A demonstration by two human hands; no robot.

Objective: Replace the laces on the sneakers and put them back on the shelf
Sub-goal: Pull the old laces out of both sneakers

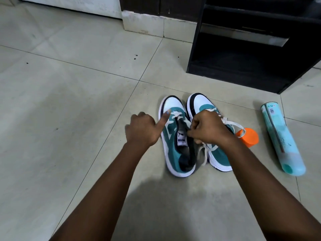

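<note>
Tiled floor [69, 101], seen from the head; places given relative to the left sneaker [175, 141], which lies flat on the floor, toe pointing away, tongue label showing.

Left hand [142, 130] just left of that sneaker; fingers curled in, forefinger stretched out with its tip touching the white lace [175, 115] near the toe end (holds nothing that shows).

Right sneaker [210, 129] just right of the left sneaker, side by side, nearly touching; same teal, white and dark colours; its own loose lace [231, 123] trails off to the right and down its inner side.

Right hand [208, 129] above the gap between the two shoes, over the right sneaker; fingers curled tight, pinching lace; which shoe's lace, cannot tell.

Orange cap [249, 136] further right, on the floor, the lace loop touching it; pale teal spray can [281, 140] lies on its side beyond that.

Dark shelf unit [243, 54] stands behind and to the right of the left sneaker, well apart.
</note>
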